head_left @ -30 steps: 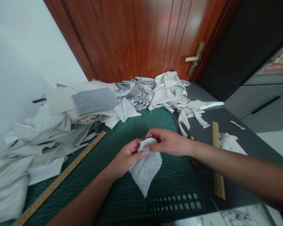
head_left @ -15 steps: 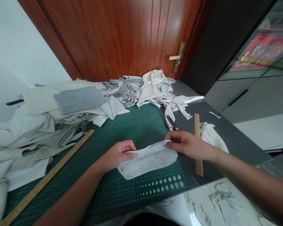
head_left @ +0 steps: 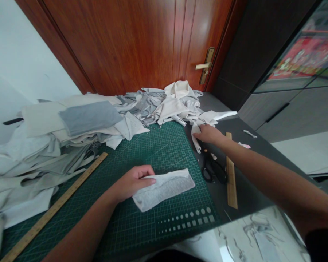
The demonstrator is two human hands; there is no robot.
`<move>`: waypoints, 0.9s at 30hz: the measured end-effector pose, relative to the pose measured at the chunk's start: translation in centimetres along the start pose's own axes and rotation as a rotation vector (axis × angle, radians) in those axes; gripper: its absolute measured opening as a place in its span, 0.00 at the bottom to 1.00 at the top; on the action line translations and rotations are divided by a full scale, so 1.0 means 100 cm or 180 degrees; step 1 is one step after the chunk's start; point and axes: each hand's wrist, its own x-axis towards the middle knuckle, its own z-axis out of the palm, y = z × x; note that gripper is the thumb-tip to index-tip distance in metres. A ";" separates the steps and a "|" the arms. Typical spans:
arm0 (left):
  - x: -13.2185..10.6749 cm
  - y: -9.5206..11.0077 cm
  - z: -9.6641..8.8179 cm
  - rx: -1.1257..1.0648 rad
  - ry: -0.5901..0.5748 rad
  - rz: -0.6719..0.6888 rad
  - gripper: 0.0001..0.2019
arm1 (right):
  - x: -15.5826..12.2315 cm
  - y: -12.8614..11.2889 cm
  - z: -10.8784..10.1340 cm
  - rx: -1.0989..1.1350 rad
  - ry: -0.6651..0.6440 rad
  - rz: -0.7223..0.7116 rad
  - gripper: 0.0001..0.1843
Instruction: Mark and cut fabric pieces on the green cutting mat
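My left hand (head_left: 138,182) pinches the upper edge of a folded light-grey fabric piece (head_left: 166,187), thumb on top. The piece lies over the green cutting mat (head_left: 158,151), its right end free. My right hand (head_left: 209,134) is stretched out to the off-white scraps, with its thumb and fingers closed on a cream fabric strip (head_left: 195,136). Part of that grip is hidden by the hand itself. Just below it lies a pair of black-handled scissors (head_left: 214,169), beside a short wooden ruler (head_left: 231,185) that my right forearm partly covers.
Stacked grey and cream cloth (head_left: 91,116) fills the left back, with a scrap heap (head_left: 177,102) against the wooden door (head_left: 125,43). A long wooden ruler (head_left: 57,205) crosses the mat's left side. Cabinets (head_left: 297,105) stand at the right.
My right hand has let go of the folded fabric and moved away to the scraps, uncovering the scissors. My left hand still grips the fabric, which has shifted slightly left.
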 end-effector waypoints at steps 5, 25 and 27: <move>0.001 0.000 -0.001 0.0031 -0.0100 0.0021 0.16 | 0.016 -0.006 -0.003 0.0046 -0.0104 0.0039 0.25; 0.014 -0.011 -0.002 -0.0615 0.1432 0.0541 0.52 | -0.066 -0.135 -0.047 0.2220 0.0663 -0.2456 0.09; 0.012 -0.014 -0.005 -0.0347 0.1685 0.0834 0.58 | -0.100 -0.160 -0.032 0.1993 0.0020 -0.3435 0.08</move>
